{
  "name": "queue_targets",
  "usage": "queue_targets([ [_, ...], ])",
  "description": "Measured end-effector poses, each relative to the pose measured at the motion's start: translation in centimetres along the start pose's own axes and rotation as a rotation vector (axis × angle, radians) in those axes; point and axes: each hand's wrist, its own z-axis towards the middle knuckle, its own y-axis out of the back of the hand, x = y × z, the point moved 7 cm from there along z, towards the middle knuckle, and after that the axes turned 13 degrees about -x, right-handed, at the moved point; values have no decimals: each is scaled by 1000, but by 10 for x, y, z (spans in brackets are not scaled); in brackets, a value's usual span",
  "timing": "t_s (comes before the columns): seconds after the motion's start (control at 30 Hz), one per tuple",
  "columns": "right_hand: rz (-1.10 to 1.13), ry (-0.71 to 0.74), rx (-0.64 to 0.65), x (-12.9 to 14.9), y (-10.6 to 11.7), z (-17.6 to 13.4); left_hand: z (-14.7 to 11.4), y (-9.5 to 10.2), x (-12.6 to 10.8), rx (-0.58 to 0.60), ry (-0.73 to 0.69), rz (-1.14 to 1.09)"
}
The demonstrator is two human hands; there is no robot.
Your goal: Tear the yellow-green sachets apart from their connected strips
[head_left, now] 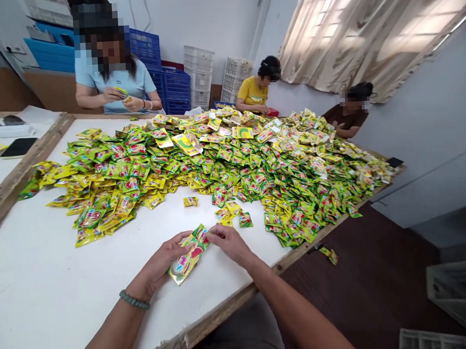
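Note:
My left hand (164, 262) holds a long, flat green and yellow packet (187, 261) with a red fruit print, thumb on its front and fingers behind. The packet lies tilted above the white table. Pinched fingers of my right hand (232, 243) grip its upper right end; whether a separate small sachet is between them I cannot make out. Just beyond my hands are a small yellow sachet (190, 201), a green sachet (245, 219) and a few yellow ones (227, 212). Behind them spreads a big heap of green and yellow sachets (232, 161).
Opened yellow cartons (187, 144) lie on the heap. A wooden rim (29, 167) edges the white table (39, 289). Three people sit around the far side, one in light blue handling sachets. Blue crates (177, 84) and white crates (199, 74) stand behind. Fallen sachets (330, 255) are at the right.

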Motion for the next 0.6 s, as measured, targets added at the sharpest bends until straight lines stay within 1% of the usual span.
queue_targets([
  [0.03, -41, 21, -54, 0, 11, 4, 2, 1, 1, -20, 5, -9],
  [0.07, -114, 32, -135, -1, 25, 10, 3, 2, 2, -44, 6, -11],
  [0.13, -358, 25, -295, -5, 52, 20, 5, 6, 2, -95, 4, 10],
  [0.17, -498, 16, -333, -7, 61, 25, 6, 8, 2, -120, 0, 31],
  [0.23, -718, 3, -314, -12, 67, 31, 7, 11, 2, -161, -11, 79],
  [0.3, -794, -20, -270, -17, 66, 32, 6, 13, 2, -188, -19, 118],
  [0.43, -744, -124, -229, -34, 64, 18, 4, 14, -2, -197, -47, 112],
  [0.53, -729, -67, -148, -41, 58, 5, 5, 13, -5, -191, -68, 99],
  [0.6, -699, -43, -155, -42, 56, -2, 7, 13, -3, -182, -75, 118],
])
